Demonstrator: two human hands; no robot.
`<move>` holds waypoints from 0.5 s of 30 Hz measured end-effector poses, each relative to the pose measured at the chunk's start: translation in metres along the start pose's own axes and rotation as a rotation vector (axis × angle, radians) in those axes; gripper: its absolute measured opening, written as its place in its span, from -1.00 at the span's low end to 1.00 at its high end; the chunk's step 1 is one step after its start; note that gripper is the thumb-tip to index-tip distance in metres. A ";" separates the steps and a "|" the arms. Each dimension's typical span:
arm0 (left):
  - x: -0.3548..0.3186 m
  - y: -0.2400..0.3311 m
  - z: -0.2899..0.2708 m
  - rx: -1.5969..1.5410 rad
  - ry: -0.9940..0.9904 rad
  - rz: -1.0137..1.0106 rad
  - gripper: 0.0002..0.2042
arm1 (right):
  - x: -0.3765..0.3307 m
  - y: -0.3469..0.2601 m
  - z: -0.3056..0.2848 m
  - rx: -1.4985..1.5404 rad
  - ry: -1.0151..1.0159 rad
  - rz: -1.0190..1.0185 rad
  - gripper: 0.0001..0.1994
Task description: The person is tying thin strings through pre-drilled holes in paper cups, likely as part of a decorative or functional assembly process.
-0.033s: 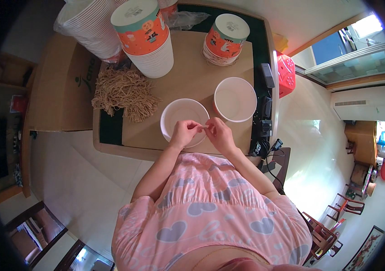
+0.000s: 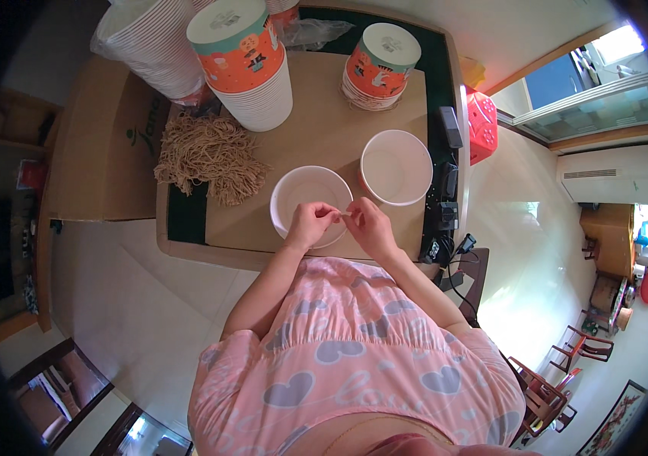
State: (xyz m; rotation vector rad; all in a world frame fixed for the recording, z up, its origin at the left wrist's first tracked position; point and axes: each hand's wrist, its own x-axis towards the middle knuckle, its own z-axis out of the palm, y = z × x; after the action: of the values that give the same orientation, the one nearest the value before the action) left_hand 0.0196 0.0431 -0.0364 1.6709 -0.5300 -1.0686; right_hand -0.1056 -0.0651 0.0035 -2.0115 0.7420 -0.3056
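My left hand [image 2: 311,224] is over the near rim of a white paper tub [image 2: 292,196], its fingers pinched together. Close beside it, my right hand [image 2: 370,229] pinches too, and the fingertips of both hands almost meet. A small pale bit shows between them, too small to name. A second open paper tub [image 2: 396,169], white inside, stands to the right, slightly farther off. To the left lies a tangled bundle of tan twine [image 2: 211,158].
At the back stand an upside-down stack of orange and white tubs [image 2: 242,68], a bagged stack of tubs [image 2: 149,49] and a shorter stack [image 2: 382,68] with twine at its base. Black adapters [image 2: 446,216] line the right edge. A cardboard box [image 2: 103,144] stands left.
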 end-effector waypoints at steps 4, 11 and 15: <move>0.001 -0.004 0.000 0.005 0.004 0.011 -0.91 | 0.001 -0.005 0.001 -0.084 -0.004 -0.176 -0.86; -0.001 -0.002 -0.002 -0.049 0.001 -0.031 -0.90 | 0.004 0.013 0.005 -0.018 -0.027 0.042 -0.87; -0.003 0.000 -0.003 -0.047 0.004 -0.032 -0.90 | 0.002 0.008 0.001 -0.049 -0.069 -0.021 -0.86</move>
State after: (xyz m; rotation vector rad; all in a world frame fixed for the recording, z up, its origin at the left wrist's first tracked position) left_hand 0.0204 0.0466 -0.0352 1.6454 -0.4734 -1.0926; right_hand -0.1067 -0.0683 -0.0037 -2.0668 0.6914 -0.2315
